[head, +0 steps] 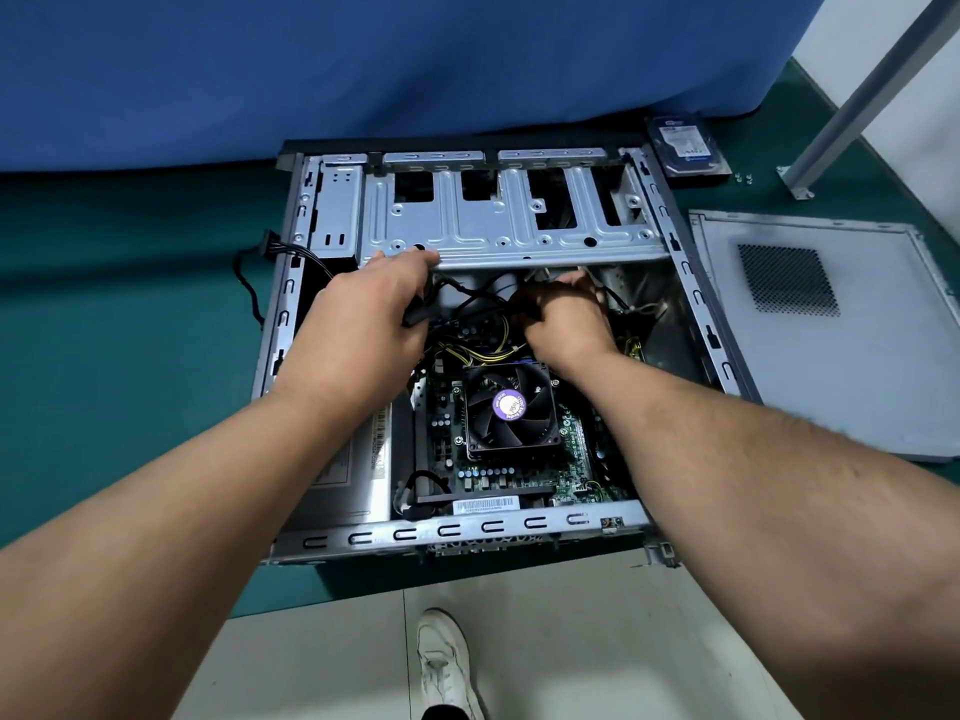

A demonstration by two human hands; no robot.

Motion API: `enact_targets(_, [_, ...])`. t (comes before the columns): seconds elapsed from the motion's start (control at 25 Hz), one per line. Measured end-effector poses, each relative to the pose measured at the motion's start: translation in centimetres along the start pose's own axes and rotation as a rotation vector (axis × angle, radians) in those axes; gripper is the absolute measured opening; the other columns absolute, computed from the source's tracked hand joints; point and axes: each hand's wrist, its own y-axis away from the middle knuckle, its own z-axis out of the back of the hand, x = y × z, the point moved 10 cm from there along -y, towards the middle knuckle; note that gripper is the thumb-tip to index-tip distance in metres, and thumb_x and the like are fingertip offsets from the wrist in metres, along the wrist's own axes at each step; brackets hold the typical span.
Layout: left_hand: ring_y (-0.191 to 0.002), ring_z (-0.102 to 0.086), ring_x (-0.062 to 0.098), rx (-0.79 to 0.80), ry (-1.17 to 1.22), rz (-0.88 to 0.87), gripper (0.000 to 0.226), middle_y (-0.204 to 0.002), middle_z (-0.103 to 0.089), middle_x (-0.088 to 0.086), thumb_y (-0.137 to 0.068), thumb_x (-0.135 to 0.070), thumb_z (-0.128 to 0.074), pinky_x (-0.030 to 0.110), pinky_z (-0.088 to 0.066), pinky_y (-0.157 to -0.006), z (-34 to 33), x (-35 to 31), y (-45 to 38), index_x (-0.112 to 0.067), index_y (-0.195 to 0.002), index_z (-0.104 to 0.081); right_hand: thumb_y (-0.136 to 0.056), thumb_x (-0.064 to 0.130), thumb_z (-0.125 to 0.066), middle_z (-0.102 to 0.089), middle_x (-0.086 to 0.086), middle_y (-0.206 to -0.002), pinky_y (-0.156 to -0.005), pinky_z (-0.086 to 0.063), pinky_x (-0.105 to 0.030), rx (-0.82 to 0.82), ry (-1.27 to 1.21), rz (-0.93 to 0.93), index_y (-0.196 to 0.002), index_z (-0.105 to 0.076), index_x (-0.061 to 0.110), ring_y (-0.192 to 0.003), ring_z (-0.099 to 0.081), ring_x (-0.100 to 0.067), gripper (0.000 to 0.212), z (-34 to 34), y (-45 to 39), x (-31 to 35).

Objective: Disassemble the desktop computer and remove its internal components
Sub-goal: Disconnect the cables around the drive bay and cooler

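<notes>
Hands (363,314) (563,319) grip cables (467,304) inside case (691,283).

We see two bare forearms, no sleeves anywhere down to the wrists, with fine hair along them. No rings, watch or gloves on the left hand (358,324) or right hand (563,319). Below, one white lace-up sneaker (445,662) under a dark trouser cuff.

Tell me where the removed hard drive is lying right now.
In the head view, the hard drive lies on the green mat at upper right, just past the case's far right corner, with small screws beside it.
</notes>
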Motion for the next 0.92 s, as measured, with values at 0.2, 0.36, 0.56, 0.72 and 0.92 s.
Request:
enact_targets(0.2, [-0.116,-0.066,0.031,-0.010,0.015,0.006,0.041,-0.134,-0.066,0.008,-0.096,-0.007,-0.058,0.044,-0.054,-0.099,0.0,-0.1,0.0,-0.015,-0.135,-0.060,-0.093,0.016,-0.065,-0.050,-0.006,-0.136,-0.100,-0.046,-0.030,0.008,-0.017,0.020,-0.126,-0.068,0.033,-0.120,-0.054,-0.032,0.037,0.2,0.3,0.3])
enact_targets(0.36, [-0.112,-0.068,0.030,0.002,0.056,0.011,0.039,-0.135,-0.066,0.006,-0.093,-0.005,-0.058,0.046,-0.055,-0.099,-0.1,0.2,-0.1,-0.013,-0.131,-0.062,-0.092,0.013,-0.065,-0.044,0.000,-0.113,-0.100,-0.044,-0.027,0.013,-0.055,-0.036,-0.134,-0.060,0.022,-0.121,-0.054,-0.028,0.043,0.2,0.1,-0.1])
enact_targets(0.56, [-0.125,-0.061,0.028,-0.005,0.041,0.004,0.041,-0.137,-0.065,0.006,-0.092,-0.004,-0.057,0.046,-0.052,-0.103,-0.1,0.1,-0.1,-0.013,-0.132,-0.063,-0.091,0.012,-0.066,-0.045,-0.001,-0.115,-0.092,-0.039,-0.022,0.026,-0.089,-0.043,-0.135,-0.056,0.020,-0.121,-0.054,-0.027,0.046,-0.1,0.1,-0.4])
enact_targets(0.72, [-0.123,-0.062,0.030,-0.008,0.035,-0.012,0.032,-0.137,-0.065,0.006,-0.091,-0.004,-0.058,0.046,-0.052,-0.102,-0.1,0.2,-0.2,-0.010,-0.122,-0.064,-0.094,0.020,-0.065,-0.051,-0.005,-0.132,-0.088,-0.040,-0.024,0.000,-0.085,0.035,-0.131,-0.062,0.032,-0.113,-0.059,-0.030,0.039,0.4,0.1,0.3])
enact_targets(0.92, [-0.125,-0.061,0.030,-0.021,0.032,-0.065,0.011,-0.139,-0.063,0.004,-0.091,-0.006,-0.061,0.043,-0.050,-0.105,0.0,-0.2,-0.2,-0.014,-0.097,-0.062,-0.097,0.026,-0.060,-0.064,-0.013,-0.116,-0.090,-0.054,-0.036,0.061,-0.038,0.051,-0.124,-0.067,0.022,-0.102,-0.064,-0.035,0.029,0.8,0.8,0.7])
